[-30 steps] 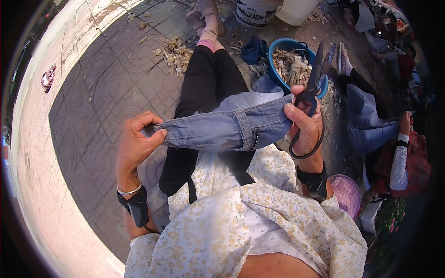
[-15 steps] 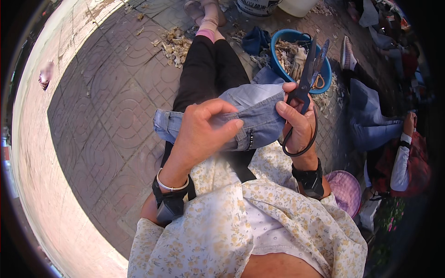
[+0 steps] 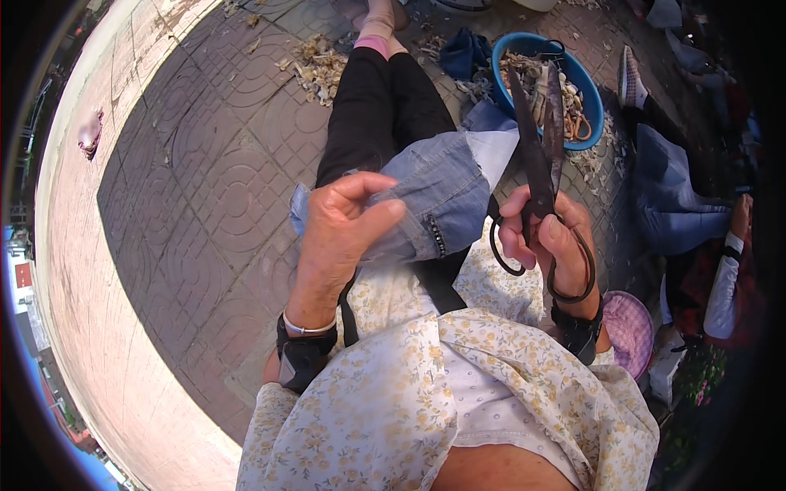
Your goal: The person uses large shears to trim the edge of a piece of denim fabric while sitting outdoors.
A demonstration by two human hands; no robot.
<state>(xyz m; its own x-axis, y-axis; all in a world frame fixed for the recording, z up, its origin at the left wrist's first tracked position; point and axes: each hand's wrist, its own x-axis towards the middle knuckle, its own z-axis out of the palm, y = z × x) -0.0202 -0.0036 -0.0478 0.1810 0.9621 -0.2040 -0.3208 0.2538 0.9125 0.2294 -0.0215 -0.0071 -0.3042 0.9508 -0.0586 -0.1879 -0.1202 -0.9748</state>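
Note:
My left hand (image 3: 340,229) is closed around the edge of a piece of blue denim (image 3: 434,192), its thumb and forefinger curved above the cloth; the lower fingers are hidden. The denim has a pale inner side and a dark beaded trim, and lies over my lap. My right hand (image 3: 557,237) grips large dark scissors (image 3: 536,164) by the loop handles, just right of the denim. The blades point away from me and stand slightly apart, with no cloth between them.
Beyond the scissors is a blue basin (image 3: 599,106) of scraps, with orange-handled scissors (image 3: 579,127). A dark blue cloth (image 3: 465,54) and a scrap pile (image 3: 318,69) lie on the paving. A pink checked round item (image 3: 629,331) is at my right. Another person's hand (image 3: 741,217) is farther right.
My right hand has let go of the denim's right edge and drawn back toward me and right with the scissors. The denim's corner now flops over, showing its pale side.

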